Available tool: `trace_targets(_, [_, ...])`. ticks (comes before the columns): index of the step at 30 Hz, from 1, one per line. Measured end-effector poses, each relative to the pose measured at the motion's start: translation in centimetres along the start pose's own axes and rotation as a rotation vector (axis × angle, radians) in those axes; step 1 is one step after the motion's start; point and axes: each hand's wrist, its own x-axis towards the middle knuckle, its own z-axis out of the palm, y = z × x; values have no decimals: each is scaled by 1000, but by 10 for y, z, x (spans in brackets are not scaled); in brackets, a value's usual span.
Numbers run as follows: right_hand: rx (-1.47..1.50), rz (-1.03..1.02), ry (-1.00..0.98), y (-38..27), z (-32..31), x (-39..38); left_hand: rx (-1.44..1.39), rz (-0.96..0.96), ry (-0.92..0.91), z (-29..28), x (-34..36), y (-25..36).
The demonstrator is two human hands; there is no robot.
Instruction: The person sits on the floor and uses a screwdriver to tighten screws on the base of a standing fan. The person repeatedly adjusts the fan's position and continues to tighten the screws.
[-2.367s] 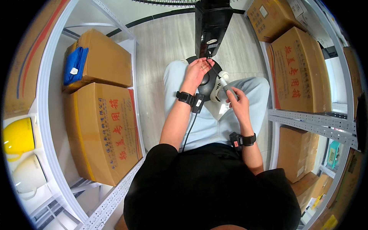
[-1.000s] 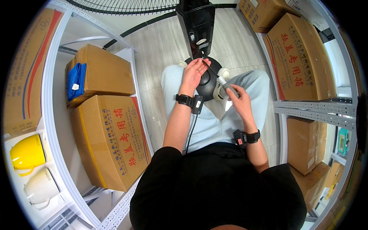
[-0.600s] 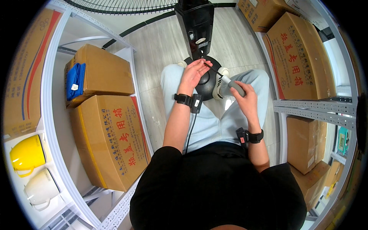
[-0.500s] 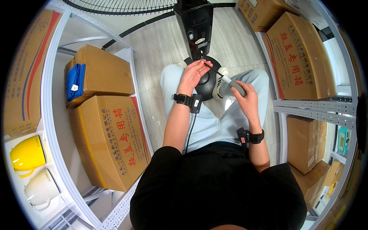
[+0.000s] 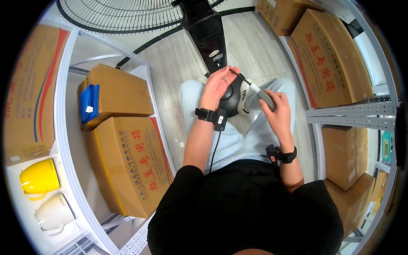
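Observation:
Palm up and fingers bent together, my left hand point(image 5: 221, 83) is at the tip of a screwdriver shaft, beside the lower end of a black fan column point(image 5: 207, 40); what it pinches is too small to make out. My right hand point(image 5: 276, 110) grips the grey-and-white handle of the screwdriver point(image 5: 265, 97), whose dark shaft points up-left to my left fingers. Beneath my hands is the round black fan base point(image 5: 229, 104), between my legs and beside a white shoe point(image 5: 243, 102). Black straps with small boxes are on both wrists.
The fan's wire grille point(image 5: 119, 15) spans the top left. Metal shelves with cardboard boxes point(image 5: 119, 170) point(image 5: 327, 55) flank me closely. A blue cloth point(image 5: 89, 106) hangs on a left box; yellow point(image 5: 38, 178) and white point(image 5: 55, 212) mugs sit at lower left.
The view has shifted, showing more grille. The fan column appears further left and more slanted. My right hand and the screwdriver handle sit further right and slightly lower; my left fingers stay at the tip.

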Motion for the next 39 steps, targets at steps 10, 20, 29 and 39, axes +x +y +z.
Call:
trace_targets(10, [90,-83,142,-25,-13,25,-258,207,79,89,12,24])
trace_targets(20, [128,-31,150,-37,-1,37,-314,264,108,89,23,37])
trace_targets(29, [91,-19,161,-53,5,46,-264,222,57,80,20,37])
trace_targets(39, [776,501,-285,-48,9,64,-88,100,-55,80,9,40])
